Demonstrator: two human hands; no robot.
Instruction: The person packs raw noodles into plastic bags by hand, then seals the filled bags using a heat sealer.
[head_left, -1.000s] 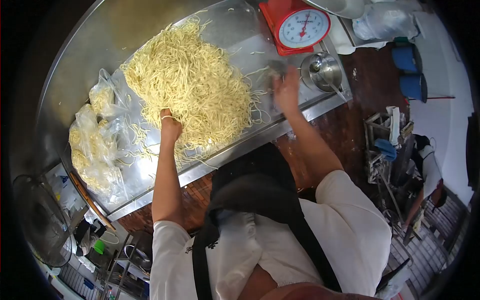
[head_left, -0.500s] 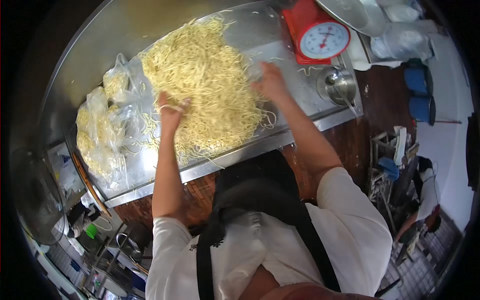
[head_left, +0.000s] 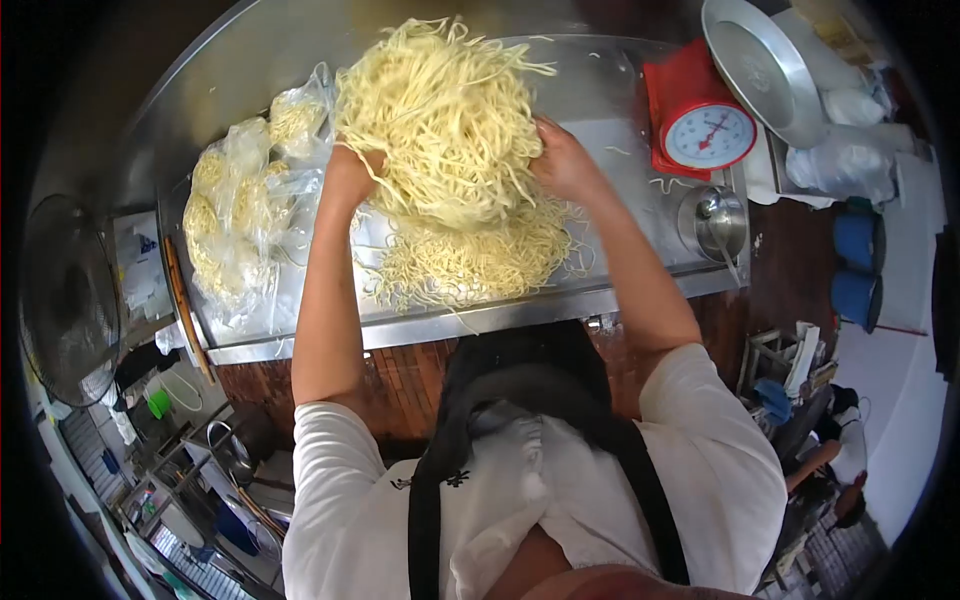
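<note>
A big bundle of yellow noodles (head_left: 440, 125) is lifted above the metal table (head_left: 610, 215) between both hands. My left hand (head_left: 352, 178) grips its left side, fingers partly buried in the strands. On the right side, my right hand (head_left: 562, 160) holds the bundle, its fingertips hidden by noodles. Beneath and nearer my body, a looser heap of noodles (head_left: 480, 262) lies on the metal. Plastic bags of noodles (head_left: 235, 215) rest to the left of the bundle.
A red scale (head_left: 708, 135) stands at the right, with a round metal pan (head_left: 765, 75) behind it. Nearer the edge is a metal bowl (head_left: 712, 222) with a ladle. A wooden stick (head_left: 183, 300) leans at the left corner. Another person (head_left: 850, 445) is at far right.
Both hands have closed in on the noodle pile and raised a large part of it, leaving a smaller heap below. The view has shifted, so the table items appear further right.
</note>
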